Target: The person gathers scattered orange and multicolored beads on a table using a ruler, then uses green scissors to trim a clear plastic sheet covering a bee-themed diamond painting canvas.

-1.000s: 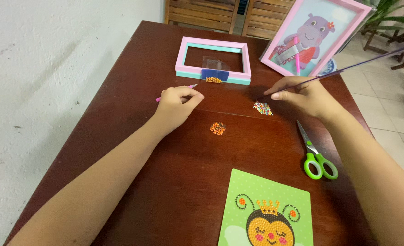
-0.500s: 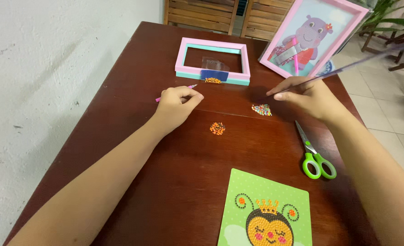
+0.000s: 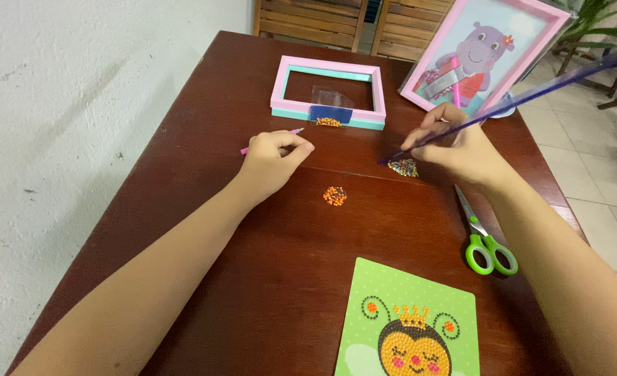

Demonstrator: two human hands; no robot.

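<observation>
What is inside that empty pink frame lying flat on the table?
Inside the pink frame shows bare brown table and a crumpled clear plastic scrap. A dark blue piece covers part of the front edge, with orange beads beside it. What lies beneath the blue piece is hidden.

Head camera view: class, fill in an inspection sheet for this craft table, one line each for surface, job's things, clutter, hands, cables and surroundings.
Surface: dark wooden table.
Job's things: pink pen; purple stick, tip at mixed bead pile; orange bead pile.
Clutter: green scissors, bee picture, empty pink frame, hippo picture.
Hands: left hand shut on pink pen; right hand shut on purple stick.
Cables: nothing seen.
Surroundings: white wall, wooden chairs, tiled floor.
</observation>
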